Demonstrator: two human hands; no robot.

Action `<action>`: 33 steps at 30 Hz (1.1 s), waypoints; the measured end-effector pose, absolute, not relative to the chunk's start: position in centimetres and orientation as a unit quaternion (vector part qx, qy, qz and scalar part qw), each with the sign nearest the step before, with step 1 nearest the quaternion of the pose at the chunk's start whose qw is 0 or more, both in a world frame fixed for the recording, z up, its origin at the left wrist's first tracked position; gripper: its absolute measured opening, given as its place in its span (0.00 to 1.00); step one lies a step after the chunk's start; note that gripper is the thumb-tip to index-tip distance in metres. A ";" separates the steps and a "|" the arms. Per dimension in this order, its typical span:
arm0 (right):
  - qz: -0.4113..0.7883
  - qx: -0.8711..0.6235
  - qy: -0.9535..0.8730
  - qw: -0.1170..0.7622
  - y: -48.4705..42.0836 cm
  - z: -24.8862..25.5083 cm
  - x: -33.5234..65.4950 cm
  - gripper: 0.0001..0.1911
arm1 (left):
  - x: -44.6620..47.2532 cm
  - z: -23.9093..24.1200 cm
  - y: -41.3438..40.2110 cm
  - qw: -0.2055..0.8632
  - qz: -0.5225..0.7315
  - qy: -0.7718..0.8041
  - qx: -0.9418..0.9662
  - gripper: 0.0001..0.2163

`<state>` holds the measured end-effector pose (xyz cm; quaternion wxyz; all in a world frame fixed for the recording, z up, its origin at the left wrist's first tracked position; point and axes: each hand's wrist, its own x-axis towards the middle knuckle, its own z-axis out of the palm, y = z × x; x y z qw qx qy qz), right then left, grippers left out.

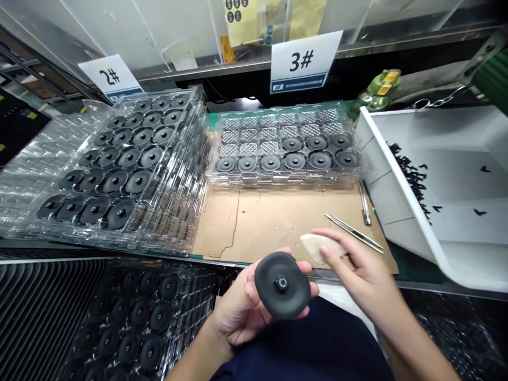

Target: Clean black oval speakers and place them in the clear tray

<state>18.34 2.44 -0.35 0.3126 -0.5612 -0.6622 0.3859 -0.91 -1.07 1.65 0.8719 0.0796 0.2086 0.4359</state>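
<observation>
My left hand (238, 312) holds a black oval rubber-like speaker part (291, 296) up on its fingers, with a small central post (281, 284) facing me. My right hand (367, 267) is just to the right of it and pinches a beige cloth pad (317, 247) between thumb and fingers. The pad's lower side is partly hidden by my fingers. Two pairs of metal tweezers lie on brown cardboard (270, 222) beyond my right hand, the nearer pair (353, 233) close to my fingertips.
Stacked clear trays (119, 169) (286, 143) hold rows of black round parts, and another stack (138, 317) sits low at left. A white bin (436, 185) at right holds small black pieces. Signs 2# (110, 76) and 3# (305, 61) stand behind.
</observation>
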 end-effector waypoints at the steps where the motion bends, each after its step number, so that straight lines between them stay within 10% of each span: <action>1: 0.340 -0.542 -0.685 0.348 2.5 1.1 18.1 0.15 | -0.8 1.6 -1.2 0.872 0.433 0.212 0.080 0.28; 6: 0.236 -0.318 -0.852 0.341 3.6 4.3 16.1 0.15 | -0.5 0.9 -1.7 0.844 0.456 0.276 0.059 0.20; 14: 0.256 -0.363 -0.818 0.366 4.3 3.1 14.6 0.15 | -1.2 0.4 -1.6 0.802 0.499 0.321 0.070 0.23; 26: 0.393 -0.577 -0.676 0.235 2.4 -11.1 16.7 0.12 | -2.0 0.6 -0.8 0.801 0.514 0.298 0.073 0.25; 33: 0.358 -0.586 -0.638 0.347 3.9 -0.3 16.5 0.15 | -0.9 0.8 -0.3 0.798 0.525 0.284 0.084 0.25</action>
